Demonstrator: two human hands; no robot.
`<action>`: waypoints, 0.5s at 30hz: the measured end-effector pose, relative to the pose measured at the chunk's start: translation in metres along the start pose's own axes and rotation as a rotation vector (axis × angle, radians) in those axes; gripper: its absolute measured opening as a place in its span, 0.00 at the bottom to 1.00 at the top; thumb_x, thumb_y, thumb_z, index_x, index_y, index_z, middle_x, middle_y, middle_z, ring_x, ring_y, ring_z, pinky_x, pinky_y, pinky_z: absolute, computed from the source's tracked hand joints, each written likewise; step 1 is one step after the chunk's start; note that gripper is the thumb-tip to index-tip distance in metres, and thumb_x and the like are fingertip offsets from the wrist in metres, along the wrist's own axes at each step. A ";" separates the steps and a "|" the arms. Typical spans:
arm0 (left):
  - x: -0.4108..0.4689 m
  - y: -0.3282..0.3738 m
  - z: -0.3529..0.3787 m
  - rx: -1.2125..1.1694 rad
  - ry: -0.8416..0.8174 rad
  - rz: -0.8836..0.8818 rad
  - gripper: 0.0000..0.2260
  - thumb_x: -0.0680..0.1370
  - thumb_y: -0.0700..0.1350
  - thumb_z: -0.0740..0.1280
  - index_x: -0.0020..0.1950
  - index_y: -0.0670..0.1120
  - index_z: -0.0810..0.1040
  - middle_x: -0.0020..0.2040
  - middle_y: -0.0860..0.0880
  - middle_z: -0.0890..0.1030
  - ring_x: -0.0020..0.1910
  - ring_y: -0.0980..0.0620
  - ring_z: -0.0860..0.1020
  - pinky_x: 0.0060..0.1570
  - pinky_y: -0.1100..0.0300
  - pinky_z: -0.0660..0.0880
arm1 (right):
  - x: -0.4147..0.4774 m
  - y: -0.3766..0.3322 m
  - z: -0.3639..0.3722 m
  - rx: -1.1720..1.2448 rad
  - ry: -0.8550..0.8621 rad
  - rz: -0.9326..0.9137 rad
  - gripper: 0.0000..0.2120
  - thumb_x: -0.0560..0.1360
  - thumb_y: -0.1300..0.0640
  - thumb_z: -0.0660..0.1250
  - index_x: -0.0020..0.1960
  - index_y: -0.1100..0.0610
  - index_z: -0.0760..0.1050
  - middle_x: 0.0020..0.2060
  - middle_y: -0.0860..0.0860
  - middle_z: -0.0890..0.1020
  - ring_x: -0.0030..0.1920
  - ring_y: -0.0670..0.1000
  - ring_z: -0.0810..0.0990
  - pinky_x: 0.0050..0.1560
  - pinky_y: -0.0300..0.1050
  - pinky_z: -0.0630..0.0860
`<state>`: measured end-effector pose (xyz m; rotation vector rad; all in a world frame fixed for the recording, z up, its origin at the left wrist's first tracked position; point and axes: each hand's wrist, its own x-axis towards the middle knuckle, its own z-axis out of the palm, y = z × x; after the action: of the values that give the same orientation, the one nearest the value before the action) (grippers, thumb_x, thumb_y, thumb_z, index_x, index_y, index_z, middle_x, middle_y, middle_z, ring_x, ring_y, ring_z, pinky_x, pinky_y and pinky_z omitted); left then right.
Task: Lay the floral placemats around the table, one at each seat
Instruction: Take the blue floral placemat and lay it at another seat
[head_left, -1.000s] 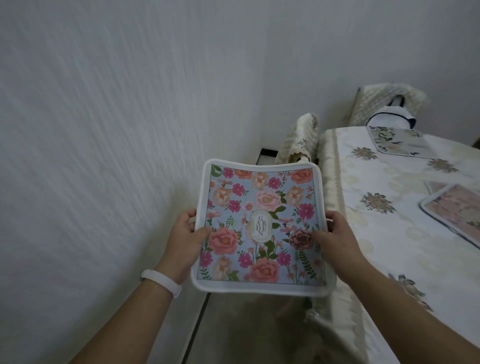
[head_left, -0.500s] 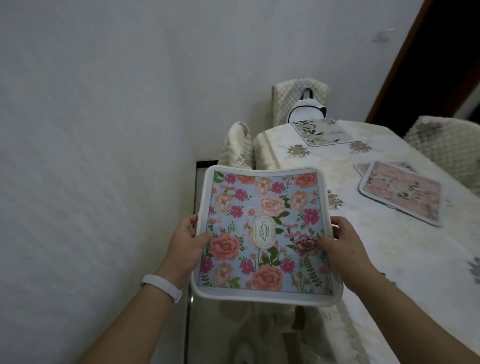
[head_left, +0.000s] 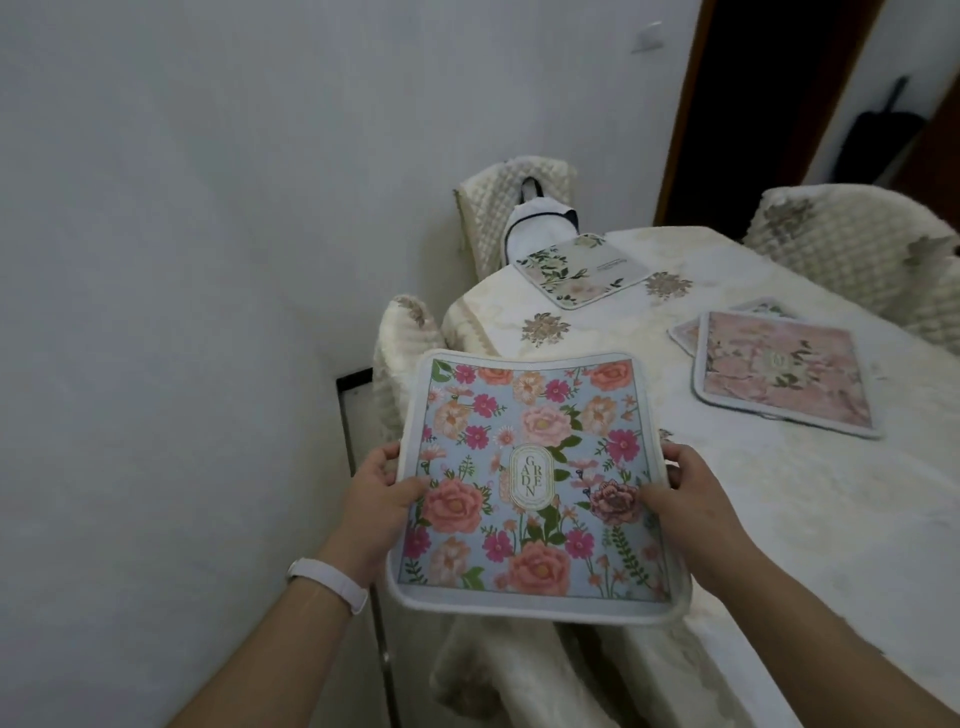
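The left hand, a white band at its wrist, had its grip closed on the left edge of the blue floral placemat, thumb on top. The oval label at the mat's centre read "GARDEN". The right hand pinched the right edge likewise, holding the mat in the air at the near-left corner of the tabletop. Since half a second before, the view had swung right, showing more tabletop, with a green-leaf placemat at the far end and stacked pink placemats at right.

Dim, flat indoor light with soft shadows; slightly soft focus, wide-angle bending at the edges.
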<state>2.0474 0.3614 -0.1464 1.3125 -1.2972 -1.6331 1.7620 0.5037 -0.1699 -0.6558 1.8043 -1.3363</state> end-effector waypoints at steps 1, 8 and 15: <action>0.012 0.004 0.012 0.010 -0.034 -0.007 0.14 0.76 0.33 0.67 0.59 0.47 0.73 0.49 0.42 0.85 0.44 0.39 0.85 0.38 0.46 0.82 | 0.003 0.000 -0.008 0.006 0.036 0.004 0.15 0.74 0.62 0.69 0.52 0.43 0.71 0.47 0.51 0.83 0.37 0.50 0.87 0.30 0.44 0.82; 0.083 0.005 0.116 0.238 -0.321 -0.032 0.12 0.77 0.36 0.68 0.56 0.49 0.74 0.47 0.45 0.86 0.42 0.42 0.85 0.37 0.48 0.82 | -0.001 0.037 -0.074 0.080 0.335 0.110 0.13 0.75 0.59 0.69 0.53 0.45 0.71 0.47 0.49 0.83 0.37 0.47 0.86 0.33 0.46 0.81; 0.128 -0.029 0.195 0.407 -0.593 -0.103 0.11 0.77 0.39 0.68 0.56 0.51 0.73 0.45 0.46 0.86 0.41 0.43 0.85 0.36 0.49 0.82 | -0.020 0.079 -0.095 0.158 0.607 0.232 0.13 0.75 0.60 0.68 0.51 0.43 0.70 0.46 0.47 0.83 0.35 0.45 0.85 0.30 0.41 0.78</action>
<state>1.8278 0.3083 -0.2117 1.1666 -2.0276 -1.9912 1.6978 0.5959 -0.2253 0.0660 2.1258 -1.6016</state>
